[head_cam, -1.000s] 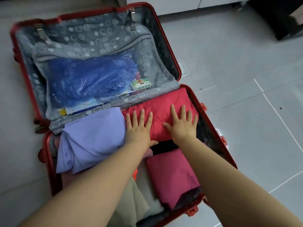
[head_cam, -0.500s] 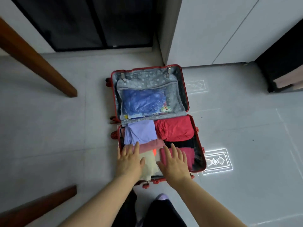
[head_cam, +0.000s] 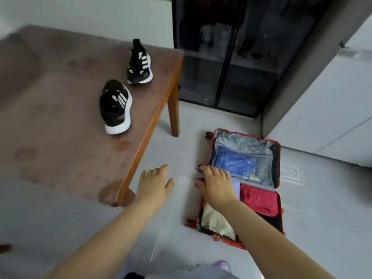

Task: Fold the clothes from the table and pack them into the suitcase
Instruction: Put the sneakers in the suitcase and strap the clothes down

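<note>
Suitcase (head_cam: 279, 166), open, folded clothes (head_cam: 259, 200) inside; left hand (head_cam: 155, 184), right hand (head_cam: 217, 186) spread, empty; advise lifting shoes (head_cam: 116, 105) off table (head_cam: 60, 137) by heels.

Both hands noted lifted off the red garment (head_cam: 259, 200), which was pressed flat in the suitcase (head_cam: 278, 158) a second ago. The left hand (head_cam: 155, 184) has been carried leftward and is now held over the floor (head_cam: 181, 150), beside the near right corner of the surface (head_cam: 60, 137), fingers spread. The right hand (head_cam: 217, 185) is now held over the suitcase's left edge by the hinge. View swung left: the surface is brought into frame, with a black sneaker (head_cam: 115, 106) and a second sneaker (head_cam: 140, 63) by its right edge.
</note>
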`<state>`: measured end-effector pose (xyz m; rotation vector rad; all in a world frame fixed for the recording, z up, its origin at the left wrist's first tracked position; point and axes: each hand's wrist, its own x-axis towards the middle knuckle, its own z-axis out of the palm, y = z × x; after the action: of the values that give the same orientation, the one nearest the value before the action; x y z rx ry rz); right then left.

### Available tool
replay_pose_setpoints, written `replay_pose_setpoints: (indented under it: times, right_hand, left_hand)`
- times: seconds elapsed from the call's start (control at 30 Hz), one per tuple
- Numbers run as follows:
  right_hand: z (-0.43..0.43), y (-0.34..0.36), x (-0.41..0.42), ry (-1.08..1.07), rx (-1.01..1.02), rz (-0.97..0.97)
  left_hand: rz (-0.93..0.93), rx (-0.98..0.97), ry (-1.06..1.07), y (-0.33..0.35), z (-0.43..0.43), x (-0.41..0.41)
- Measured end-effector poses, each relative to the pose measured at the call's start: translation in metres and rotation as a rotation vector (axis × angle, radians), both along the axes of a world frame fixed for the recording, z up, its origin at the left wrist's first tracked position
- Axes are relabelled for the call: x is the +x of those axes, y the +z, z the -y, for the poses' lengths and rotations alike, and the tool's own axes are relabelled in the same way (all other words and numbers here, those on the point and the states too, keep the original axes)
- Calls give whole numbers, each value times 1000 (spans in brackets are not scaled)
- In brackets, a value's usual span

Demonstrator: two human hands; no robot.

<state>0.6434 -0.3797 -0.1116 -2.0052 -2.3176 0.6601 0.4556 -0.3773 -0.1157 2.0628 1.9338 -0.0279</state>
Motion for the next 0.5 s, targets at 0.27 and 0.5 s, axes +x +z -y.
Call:
replay_pose_setpoints:
  times: [0.27, 0.5]
  right_hand:
    - [-9, 29, -165, -103, 58, -122]
    - [-23, 47, -233, -158, 15, -241]
  left_hand:
    - [55, 131, -20, 46, -8, -179]
    - [121, 134, -57, 65, -49, -234]
